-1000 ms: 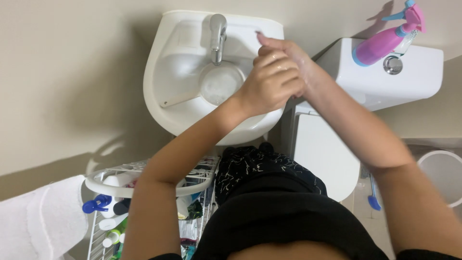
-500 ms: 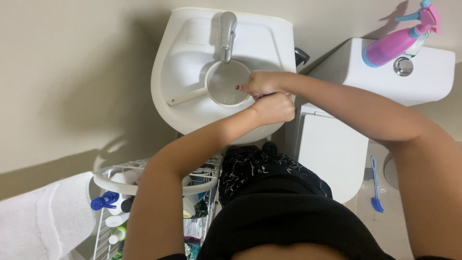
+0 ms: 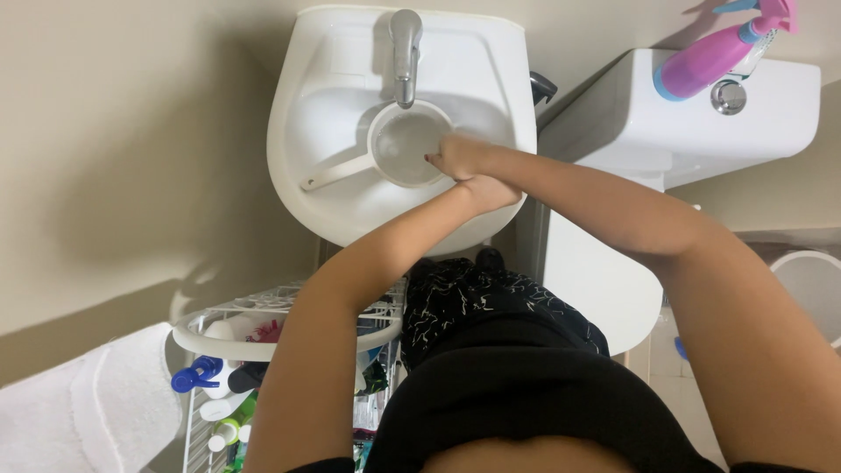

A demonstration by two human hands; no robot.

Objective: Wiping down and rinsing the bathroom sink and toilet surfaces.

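Observation:
A white dipper (image 3: 399, 149) with a long handle lies in the white sink (image 3: 324, 188), its bowl right under the chrome tap (image 3: 405, 52). My right hand (image 3: 457, 156) is curled at the dipper's right rim, a red nail showing over the edge. Just below it, my left hand (image 3: 491, 191) is pressed against the right hand, its fingers tucked and mostly hidden. Both forearms cross over the sink's front right edge. I cannot tell whether the right fingers grip the rim.
A white toilet tank (image 3: 745, 123) stands to the right, with a pink and blue spray bottle (image 3: 710, 57) on top. A white wire rack (image 3: 263, 350) of bottles sits at lower left beside a white towel (image 3: 79, 412). A white bin (image 3: 810, 289) is at the right edge.
My joined hands have come down from above the sink's right rim into the basin, beside the dipper. The view has shifted a little toward the sink.

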